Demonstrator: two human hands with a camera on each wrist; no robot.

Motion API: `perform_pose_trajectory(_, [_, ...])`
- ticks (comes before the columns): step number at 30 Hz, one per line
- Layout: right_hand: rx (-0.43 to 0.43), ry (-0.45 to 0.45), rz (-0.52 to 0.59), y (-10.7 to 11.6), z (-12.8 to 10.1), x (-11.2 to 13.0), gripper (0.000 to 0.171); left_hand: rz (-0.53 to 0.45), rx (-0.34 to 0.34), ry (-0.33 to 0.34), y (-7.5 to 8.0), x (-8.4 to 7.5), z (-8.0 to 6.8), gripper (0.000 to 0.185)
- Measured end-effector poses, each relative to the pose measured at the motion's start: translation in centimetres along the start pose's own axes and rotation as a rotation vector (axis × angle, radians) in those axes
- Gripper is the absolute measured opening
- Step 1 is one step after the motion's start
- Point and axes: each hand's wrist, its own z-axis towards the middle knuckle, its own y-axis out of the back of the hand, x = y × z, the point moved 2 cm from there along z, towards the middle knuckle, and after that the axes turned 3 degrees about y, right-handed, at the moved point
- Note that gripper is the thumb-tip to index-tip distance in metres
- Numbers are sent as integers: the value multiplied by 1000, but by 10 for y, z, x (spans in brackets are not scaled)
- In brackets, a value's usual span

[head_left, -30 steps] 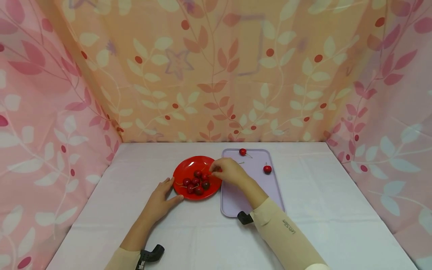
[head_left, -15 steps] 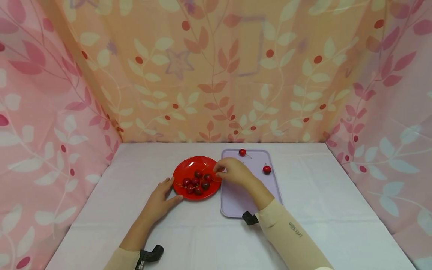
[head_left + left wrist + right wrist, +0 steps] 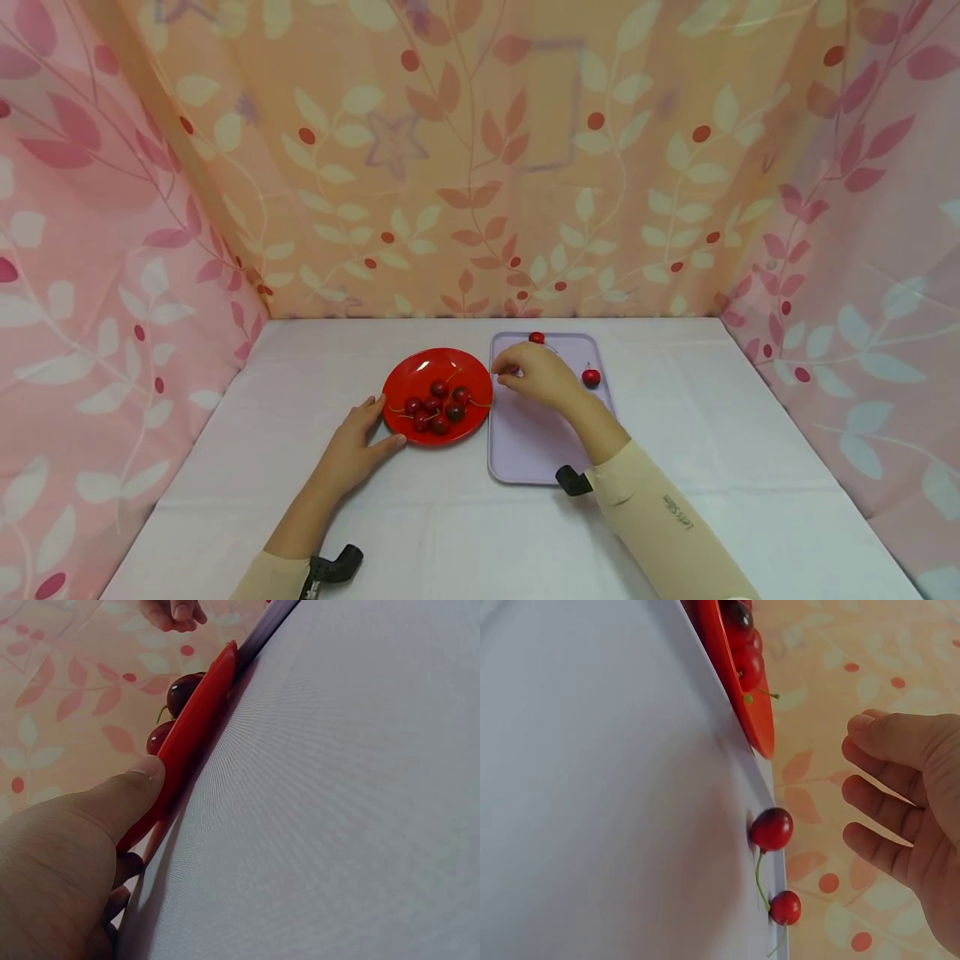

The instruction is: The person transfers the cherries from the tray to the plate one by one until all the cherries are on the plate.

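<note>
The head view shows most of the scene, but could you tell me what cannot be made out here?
- Head view: the right hand covers part of the lilac tray.
- Left wrist view: the red plate shows edge-on; its rim hides most of the cherries.
- Right wrist view: the frame edge cuts off the plate.

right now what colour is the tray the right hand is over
Pale lilac tray, clearest in the head view; the right hand hovers above it.

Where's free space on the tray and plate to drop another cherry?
The lavender rectangular tray is bare across its near half, below the right hand. The round red plate is bare along its far rim. Crowded: the dark red cherries on the plate's near half.
</note>
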Motion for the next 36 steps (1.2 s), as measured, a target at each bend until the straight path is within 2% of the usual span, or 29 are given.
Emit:
perform_pose_trajectory(13, [-33,-36,-27,16,-13,-31,15,-10,-4,-5,-1,3,0,96])
perform_pose_trajectory(21, [-139,11,-113,24,-14,-51,16,-10,-5,-2,0,0,-1,94])
perform_pose_trajectory(27, [-112,-19,-138,19,-11,-71,18,-11,-1,7,1,-1,-3,93])
perform_pose_trajectory(31, [-86,-73,-136,13,-9,-84,19,-10,4,6,1,-2,-3,94])
perform_pose_trajectory(36, [-96,-113,-141,7,-6,-93,20,1,-1,-7,1,-1,-3,95])
